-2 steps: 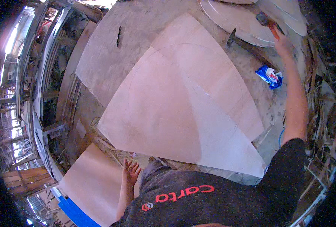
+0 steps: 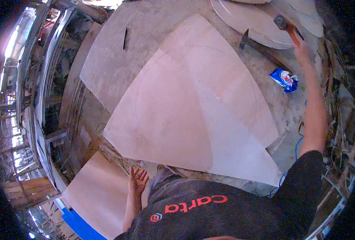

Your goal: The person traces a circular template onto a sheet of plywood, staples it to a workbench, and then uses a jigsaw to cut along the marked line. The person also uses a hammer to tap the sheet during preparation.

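My right hand (image 2: 303, 52) is at the far right, closed round an orange tool (image 2: 293, 35) with a dark rounded end; its exact kind is unclear. At the lower left, my left hand (image 2: 138, 180) hangs palm up with fingers apart and nothing in it. Between my hands lies a large plywood sheet (image 2: 169, 116) with a faint round line drawn on it. Part of it is in brighter light. Beside its right edge is a hammer (image 2: 244, 39) with a dark head. A crumpled blue and white packet (image 2: 283, 80) lies below my right hand.
Curved-edged boards (image 2: 253, 24) lie at the far right. Another sheet (image 2: 101, 192) is at the lower left, beside a blue strip (image 2: 81, 224). A thin dark stick (image 2: 125, 39) rests at the far left. Stacked timber (image 2: 71, 92) lines the left side; a blue cable (image 2: 297, 148) is near my right elbow.
My right hand and the orange tool have shifted slightly to the right and nearer. My left hand has barely moved.
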Demonstrator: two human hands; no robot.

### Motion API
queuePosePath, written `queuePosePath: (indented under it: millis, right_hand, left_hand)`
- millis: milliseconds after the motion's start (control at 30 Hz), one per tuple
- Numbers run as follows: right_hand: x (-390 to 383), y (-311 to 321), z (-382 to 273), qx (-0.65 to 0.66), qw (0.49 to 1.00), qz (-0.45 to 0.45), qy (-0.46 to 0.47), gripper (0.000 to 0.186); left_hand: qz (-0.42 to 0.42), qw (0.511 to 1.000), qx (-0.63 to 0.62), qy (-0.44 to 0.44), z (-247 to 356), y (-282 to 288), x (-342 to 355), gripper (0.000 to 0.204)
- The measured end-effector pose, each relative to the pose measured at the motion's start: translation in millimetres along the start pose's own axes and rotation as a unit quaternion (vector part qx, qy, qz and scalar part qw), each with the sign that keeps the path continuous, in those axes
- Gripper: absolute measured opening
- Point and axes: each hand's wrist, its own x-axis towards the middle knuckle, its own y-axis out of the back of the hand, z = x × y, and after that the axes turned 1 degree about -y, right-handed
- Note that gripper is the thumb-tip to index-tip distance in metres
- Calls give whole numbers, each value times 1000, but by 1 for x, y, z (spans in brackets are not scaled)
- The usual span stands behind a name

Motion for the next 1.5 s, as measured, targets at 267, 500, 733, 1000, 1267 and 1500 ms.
queuePosePath:
  millis: [267, 500, 733, 1000, 1267, 1500]
  right_hand:
    - [-254, 173, 40, 123, 991, 37, -23, 51]
    - [-509, 256, 13, 156, 935, 114, -298, 55]
    - [-697, 252, -122, 267, 814, 264, -442, 56]
    - [-818, 165, -223, 427, 581, 383, -578, 49]
    - [-853, 92, -254, 591, 533, 293, -529, 30]
    - [-814, 67, -185, 657, 437, 237, -567, 33]
  left_hand:
    - [-59, 982, -175, -28, 54, 25, 83, 85]
    - [-379, 907, -160, 91, 81, -2, 145, 52]
    - [-440, 882, -139, 97, 78, -18, 156, 48]
    - [-511, 784, 339, 97, 122, 31, 197, 41]
    - [-532, 581, 609, -96, 193, 13, 89, 39]
    - [-428, 471, 524, -566, 152, -35, 47, 70]
